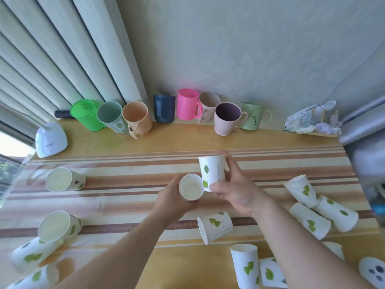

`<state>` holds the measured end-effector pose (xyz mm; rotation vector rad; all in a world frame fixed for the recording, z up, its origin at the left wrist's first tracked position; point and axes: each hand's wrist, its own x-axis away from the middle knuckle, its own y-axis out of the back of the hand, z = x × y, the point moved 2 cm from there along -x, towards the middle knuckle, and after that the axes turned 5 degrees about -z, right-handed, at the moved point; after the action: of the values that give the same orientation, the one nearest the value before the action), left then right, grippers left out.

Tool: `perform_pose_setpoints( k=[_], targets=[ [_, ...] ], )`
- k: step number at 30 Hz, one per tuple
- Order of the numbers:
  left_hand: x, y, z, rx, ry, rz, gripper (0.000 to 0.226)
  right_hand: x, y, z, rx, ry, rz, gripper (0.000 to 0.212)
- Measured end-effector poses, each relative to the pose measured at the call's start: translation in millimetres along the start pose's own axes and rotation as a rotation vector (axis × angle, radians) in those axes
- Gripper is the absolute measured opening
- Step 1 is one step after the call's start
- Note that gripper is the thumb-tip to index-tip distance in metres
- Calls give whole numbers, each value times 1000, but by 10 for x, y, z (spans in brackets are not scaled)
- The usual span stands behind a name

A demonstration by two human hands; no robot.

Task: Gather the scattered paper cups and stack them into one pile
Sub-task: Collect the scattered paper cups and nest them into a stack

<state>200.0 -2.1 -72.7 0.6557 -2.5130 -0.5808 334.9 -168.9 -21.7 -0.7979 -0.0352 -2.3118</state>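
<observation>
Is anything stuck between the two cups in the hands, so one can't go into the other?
Nothing visible is in the way. The left hand holds a cup with its open mouth facing the camera, and it looks empty inside. The right hand holds an upright cup right beside it, their sides about touching.

White paper cups (212,173) with green leaves; striped tablecloth (125,184); pink mug (188,106).

an upright paper cup (212,172) is gripped by the right hand (233,188), just beside a tilted cup (191,189) held in the left hand (170,197), its mouth turned toward the camera. other leaf-printed cups (214,226) are scattered over the striped table (125,184); plastic mugs (187,106) are lined along the wall.
</observation>
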Motion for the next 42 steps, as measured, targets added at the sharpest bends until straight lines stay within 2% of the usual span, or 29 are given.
perform_pose_setpoints(
  k=[4,6,9,14,20,23,30,32,35,37,40,42],
  targets=[
    [-46,45,49,57,38,-95,71,2,-182,47,64,217,-150,66],
    [-64,96,63,50,41,-105,69,-19,-272,58,209,296,-208,72],
    [-68,155,92,48,54,-83,68,-8,-457,72,561,394,-241,101],
    [-68,173,142,58,90,-57,62,-86,-647,-60,859,565,-203,87],
    [-47,156,171,48,109,-25,51,-173,-724,-181,1011,560,-160,85],
    [-30,175,154,55,105,-29,50,-163,-685,-289,1051,526,-136,91],
    [-39,182,236,126,108,-38,72,-36,-550,-301,1036,307,-33,113],
    [-45,190,238,110,88,-36,75,128,-397,-240,1038,265,-24,112],
    [-65,202,238,95,83,-22,77,416,-138,-287,1320,214,166,108],
    [-75,207,239,85,75,-15,77,558,-73,-448,1501,155,301,112],
    [-84,206,240,74,53,-8,79,602,-93,-670,1612,148,350,112],
    [-79,196,243,45,43,-4,80,557,-123,-750,1688,205,366,98]
  ],
)
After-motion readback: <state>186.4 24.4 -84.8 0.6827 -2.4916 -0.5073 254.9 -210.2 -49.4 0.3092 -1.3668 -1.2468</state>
